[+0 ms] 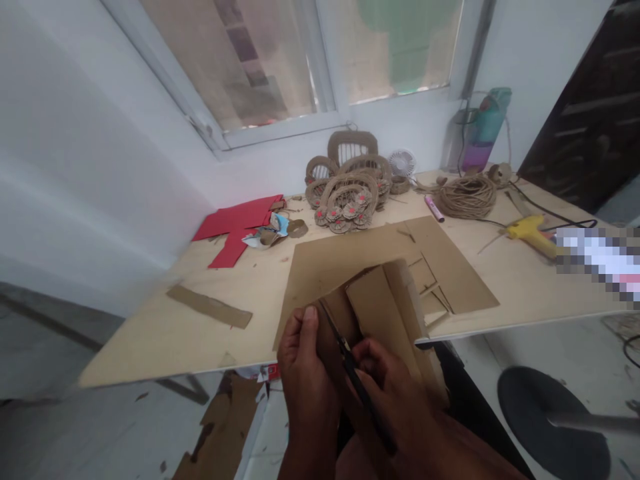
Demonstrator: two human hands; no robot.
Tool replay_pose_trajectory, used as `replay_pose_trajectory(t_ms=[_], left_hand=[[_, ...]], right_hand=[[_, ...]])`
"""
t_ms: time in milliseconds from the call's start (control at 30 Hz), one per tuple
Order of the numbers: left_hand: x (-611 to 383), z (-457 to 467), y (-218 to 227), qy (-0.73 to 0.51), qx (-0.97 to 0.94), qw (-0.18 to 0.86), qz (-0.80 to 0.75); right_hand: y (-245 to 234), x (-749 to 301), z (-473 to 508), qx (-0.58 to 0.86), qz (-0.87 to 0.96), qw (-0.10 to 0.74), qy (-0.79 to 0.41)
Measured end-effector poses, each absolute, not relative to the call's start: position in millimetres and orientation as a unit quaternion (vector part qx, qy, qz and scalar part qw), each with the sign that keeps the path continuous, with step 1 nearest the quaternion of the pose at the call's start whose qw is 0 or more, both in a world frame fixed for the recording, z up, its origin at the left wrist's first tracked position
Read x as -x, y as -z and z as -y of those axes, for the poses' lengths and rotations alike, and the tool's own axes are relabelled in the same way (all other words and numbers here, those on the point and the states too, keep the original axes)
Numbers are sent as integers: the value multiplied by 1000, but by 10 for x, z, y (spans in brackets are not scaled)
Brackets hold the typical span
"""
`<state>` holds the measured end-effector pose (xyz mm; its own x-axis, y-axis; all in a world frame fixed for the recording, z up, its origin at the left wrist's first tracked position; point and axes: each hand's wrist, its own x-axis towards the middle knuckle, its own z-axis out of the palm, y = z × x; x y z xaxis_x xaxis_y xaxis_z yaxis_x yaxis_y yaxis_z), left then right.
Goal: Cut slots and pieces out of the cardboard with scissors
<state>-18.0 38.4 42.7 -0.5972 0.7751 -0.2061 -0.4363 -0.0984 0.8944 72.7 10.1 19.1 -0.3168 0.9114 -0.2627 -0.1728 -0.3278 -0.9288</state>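
Cutting this brown cardboard piece (377, 303) well seems to depend on both hands working together. The piece is folded and stands tilted in front of the person, at the near edge of the worktop (265, 287), partly above the flat cardboard sheet (330, 260). The left hand (307, 360) is closed and pinches the left edge of the piece, with the thumb on top. The right hand (390, 383) is closed around the black handles of the scissors (343, 345), and their blades point to the far left, against the cardboard. I cannot tell how wide the blades are open, nor whether a line is drawn there.

In my judgement, the left hand should pull the edge lightly to the side, so that the cardboard is tight and does not bend between the blades. Its thumb is near the blade tips, so it is wise to place it more aside before each closing. Long, calm strokes would probably give a cleaner edge than many short bites. It is also better to turn the cardboard than to twist the right wrist, because a thick fold may push the blades away from a straight path.
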Motion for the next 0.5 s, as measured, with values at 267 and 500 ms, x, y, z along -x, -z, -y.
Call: replay_pose_trajectory(t_ms=[267, 500], left_hand=[[173, -365, -448, -725, -137, 424, -525], [181, -367, -434, -717, -148, 427, -532]], right_hand=[[-117, -722, -73, 397, 450, 412, -685], [-60, -743, -123, 435, 546, 375, -610]])
